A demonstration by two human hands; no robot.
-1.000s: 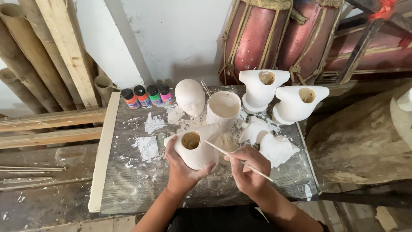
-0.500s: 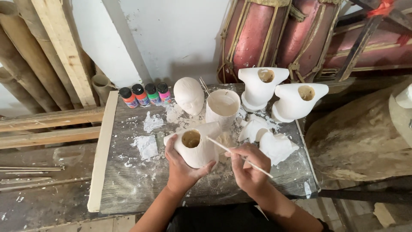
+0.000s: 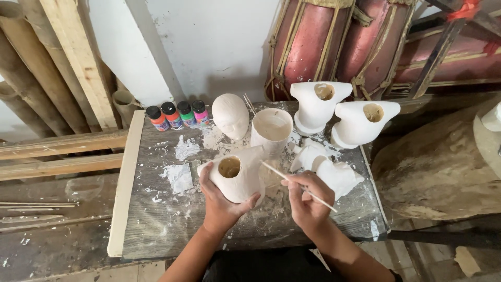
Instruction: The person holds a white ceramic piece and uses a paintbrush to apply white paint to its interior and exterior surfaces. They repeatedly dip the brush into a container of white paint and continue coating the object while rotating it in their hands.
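Observation:
My left hand grips a white plaster bust piece with a round hole in its top, holding it just above the grey board. My right hand pinches a thin white stick. The stick's far tip touches the side of the held piece. Just behind stand a white cup of white paste and a white plaster head lying face up.
Two more white bust pieces stand at the back right, smaller white pieces in front of them. Several small paint bottles line the back left. Bamboo poles and planks lean left; red drums behind; a stone block right.
Both hands with the held piece and the stick have stayed almost in place; the stick's tip has shifted slightly along the piece.

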